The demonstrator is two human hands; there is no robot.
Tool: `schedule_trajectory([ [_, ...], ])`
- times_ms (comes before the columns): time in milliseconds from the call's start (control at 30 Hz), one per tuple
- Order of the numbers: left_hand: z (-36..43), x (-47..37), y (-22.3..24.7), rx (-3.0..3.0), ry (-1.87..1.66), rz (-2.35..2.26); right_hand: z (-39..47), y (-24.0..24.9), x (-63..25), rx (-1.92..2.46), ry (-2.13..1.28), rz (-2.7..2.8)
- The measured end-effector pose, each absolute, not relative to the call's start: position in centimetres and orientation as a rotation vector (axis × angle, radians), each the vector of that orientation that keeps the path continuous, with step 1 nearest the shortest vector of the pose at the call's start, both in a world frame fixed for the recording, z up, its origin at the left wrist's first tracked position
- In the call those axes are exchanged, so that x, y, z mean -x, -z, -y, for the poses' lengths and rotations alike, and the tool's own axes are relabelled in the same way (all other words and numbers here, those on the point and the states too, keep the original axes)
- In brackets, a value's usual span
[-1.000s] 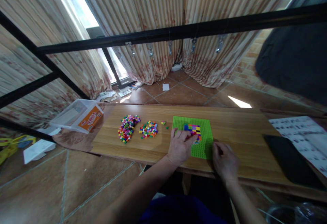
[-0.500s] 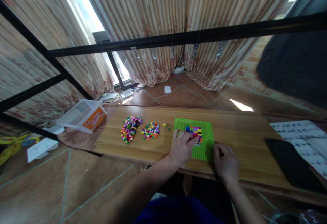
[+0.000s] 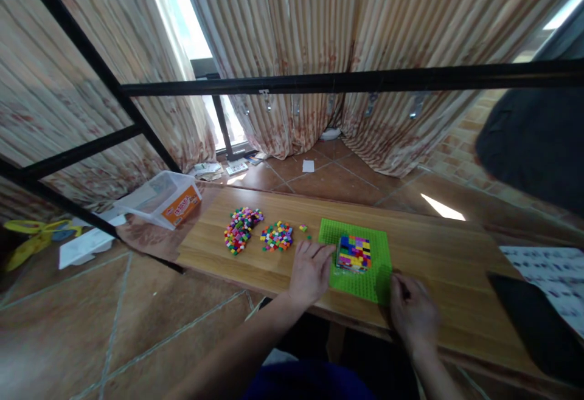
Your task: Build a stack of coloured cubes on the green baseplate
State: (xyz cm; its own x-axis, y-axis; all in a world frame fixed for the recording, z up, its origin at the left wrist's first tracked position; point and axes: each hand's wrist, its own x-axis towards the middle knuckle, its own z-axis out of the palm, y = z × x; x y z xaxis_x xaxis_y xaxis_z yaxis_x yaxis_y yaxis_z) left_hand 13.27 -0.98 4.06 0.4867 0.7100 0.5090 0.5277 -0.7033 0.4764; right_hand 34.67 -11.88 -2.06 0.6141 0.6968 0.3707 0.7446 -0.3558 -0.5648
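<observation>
On the wooden table lies a green studded baseplate (image 3: 376,284) bearing a block of multicoloured bricks (image 3: 354,253). My left hand (image 3: 311,271) is at the plate's left edge, beside the brick block, its fingers bent; whether they hold anything is too small to tell. At the plate's right edge rests my right hand (image 3: 413,309), fingers curled together, their content hidden. Left of my left hand is a pile of small bricks (image 3: 277,237), with a larger pile (image 3: 239,230) farther left. A few loose bricks (image 3: 303,228) lie near the plate.
A clear plastic box (image 3: 159,199) with an orange label stands at the table's left end. A dark flat object (image 3: 533,321) and a printed sheet (image 3: 547,278) are at the right. A black metal bar (image 3: 319,84) crosses above the table.
My left hand has moved left off the brick block, which now shows fully. My right hand stays by the plate's right edge. The whole view has shifted slightly.
</observation>
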Motion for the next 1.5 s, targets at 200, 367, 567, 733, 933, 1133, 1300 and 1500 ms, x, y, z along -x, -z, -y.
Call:
schedule_trajectory([
  [200, 0.7, -7.9, -1.7, -2.4, -1.044, -1.247, 12.3, 3.0, -35.5, 2.188, 0.086, 1.131],
  [367, -0.3, -4.7, -0.7, -2.337, -1.11, -1.409, 12.4, 3.2, -36.0, 2.292, 0.075, 1.176],
  [567, -2.2, -3.3, -0.8, -2.263, -1.171, -1.556, 12.4, 2.7, -36.3, 2.406, -0.033, 1.138],
  [733, -3.0, -4.9, -1.2, -2.304, -1.066, -1.586, 12.4, 2.7, -36.3, 2.379, -0.013, 1.151],
  [933, -4.1, -7.4, -2.2, -2.339, -0.844, -1.669, 12.4, 2.6, -35.9, 2.376, 0.008, 1.142],
  [1133, -5.3, -8.4, -3.0, -2.342, -0.617, -1.78, 12.4, 2.5, -35.7, 2.322, 0.065, 1.16],
  [1300, -5.2, -8.6, -2.9, -2.302, -0.626, -1.804, 12.4, 2.6, -35.8, 2.292, 0.08, 1.183],
  [1500, -5.3, -8.6, -3.2, -2.318, -0.546, -1.772, 12.3, 2.2, -35.4, 2.311, 0.065, 1.166],
])
